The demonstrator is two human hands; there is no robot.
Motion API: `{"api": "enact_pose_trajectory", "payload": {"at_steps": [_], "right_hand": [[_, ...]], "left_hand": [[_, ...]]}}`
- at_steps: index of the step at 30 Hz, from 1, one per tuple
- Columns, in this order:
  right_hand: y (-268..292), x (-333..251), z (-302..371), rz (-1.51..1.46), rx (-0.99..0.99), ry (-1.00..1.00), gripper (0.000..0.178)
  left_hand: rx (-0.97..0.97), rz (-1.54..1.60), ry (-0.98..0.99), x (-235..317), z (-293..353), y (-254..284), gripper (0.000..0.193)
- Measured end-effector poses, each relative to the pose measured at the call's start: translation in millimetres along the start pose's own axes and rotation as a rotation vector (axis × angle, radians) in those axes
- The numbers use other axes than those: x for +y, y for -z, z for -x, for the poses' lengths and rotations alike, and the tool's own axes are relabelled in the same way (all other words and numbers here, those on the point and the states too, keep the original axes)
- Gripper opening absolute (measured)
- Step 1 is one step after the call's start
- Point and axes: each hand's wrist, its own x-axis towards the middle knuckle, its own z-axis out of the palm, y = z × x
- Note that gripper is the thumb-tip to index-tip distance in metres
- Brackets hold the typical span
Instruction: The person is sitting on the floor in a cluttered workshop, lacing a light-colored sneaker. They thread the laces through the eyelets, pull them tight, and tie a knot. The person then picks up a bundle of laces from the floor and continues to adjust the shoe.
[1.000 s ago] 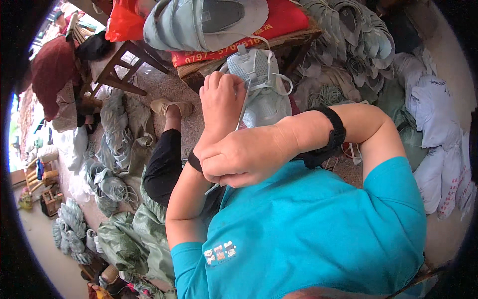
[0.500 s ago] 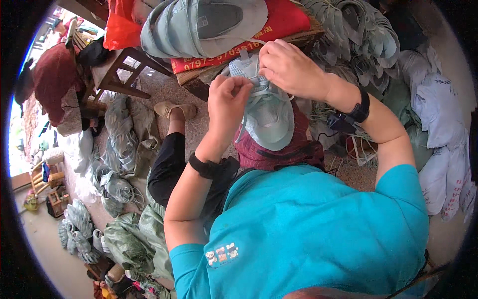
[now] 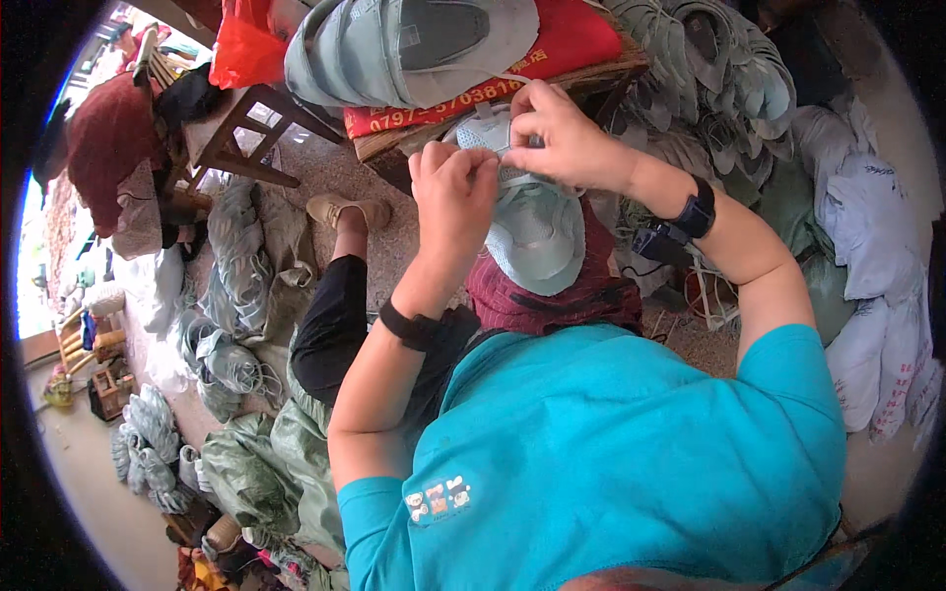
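Observation:
A pale mint shoe upper (image 3: 537, 241) lies toe toward me over a dark red cloth (image 3: 552, 303) on my lap, its tongue end by the bench edge. My left hand (image 3: 453, 192) pinches a pale shoelace at the left side of the lacing. Opposite it, my right hand (image 3: 567, 138) is closed at the right side, thumb and forefinger pinching at the lace. The two sets of fingertips nearly meet over the eyelets and hide part of the lacing. Just beyond, a stack of nested grey-green shoe uppers (image 3: 340, 54) rests on the bench.
The wooden bench (image 3: 621, 74) carries a red printed cloth (image 3: 576, 39). Bunches of uppers (image 3: 705, 79) hang at the far right, above white sacks (image 3: 872, 217). At left are a wooden stool (image 3: 236, 128), more bundled uppers (image 3: 236, 236) and green sacking (image 3: 251, 468) on the floor.
My right hand has moved down and slightly left, bringing its fingertips close to my left hand's. The left hand stays at the lacing.

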Motion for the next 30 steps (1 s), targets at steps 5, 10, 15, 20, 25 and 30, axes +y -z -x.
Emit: {"api": "enact_pose_trajectory", "payload": {"at_steps": [5,10,15,20,25,30], "right_hand": [[20,9,2,0.018,0.238,0.094,0.014],[50,39,14,0.586,0.322,0.290,0.017],[63,71,38,0.615,0.309,-0.004,0.015],[71,107,52,0.628,0.358,-0.081,0.011],[131,155,79,0.927,0.375,-0.174,0.011],[184,191,113,1.086,0.350,-0.400,0.015]], "left_hand": [[0.086,-0.073,-0.110,6,14,14,0.020],[0.020,-0.230,-0.137,10,7,13,0.020],[0.014,-0.064,-0.117,5,7,15,0.012],[0.014,-0.033,-0.202,-10,11,19,0.013],[0.215,-0.331,-0.136,-71,-5,94,0.016],[0.286,-0.410,-0.022,-127,3,142,0.008]]}}
